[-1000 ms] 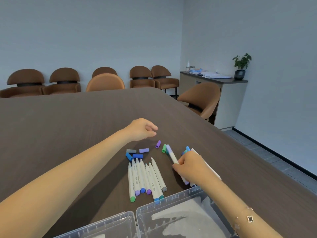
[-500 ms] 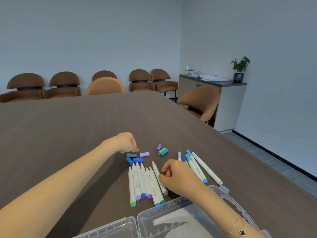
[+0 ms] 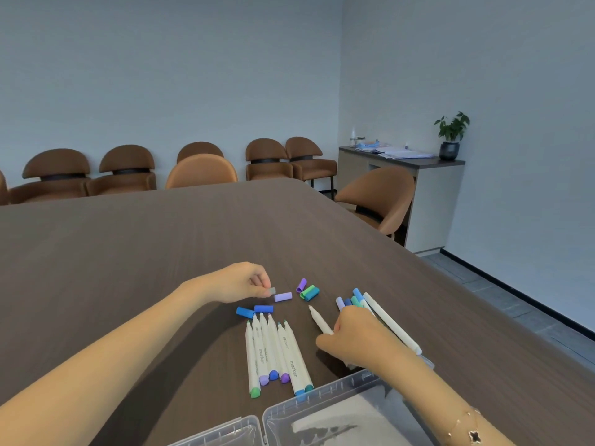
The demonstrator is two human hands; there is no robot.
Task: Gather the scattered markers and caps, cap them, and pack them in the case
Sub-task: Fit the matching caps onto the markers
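Beyond the clear case (image 3: 322, 400), the right hand (image 3: 357, 341) grips an uncapped marker (image 3: 318, 320) while the left hand (image 3: 240, 281) pinches a grey cap (image 3: 272, 290) (capping stage, I judge); next, cap must meet tip squarely.

Pale blue-grey walls (image 3: 161, 75) meet at a corner behind a dark wood-grain table (image 3: 161, 246). Brown chairs (image 3: 128, 169) line the far wall; two tan chairs (image 3: 376, 194) stand at the table's far edge and right corner. A cabinet (image 3: 428, 201) against the right wall bears papers (image 3: 396, 152) and a potted plant (image 3: 450, 135). The floor (image 3: 515, 294) is grey tile.
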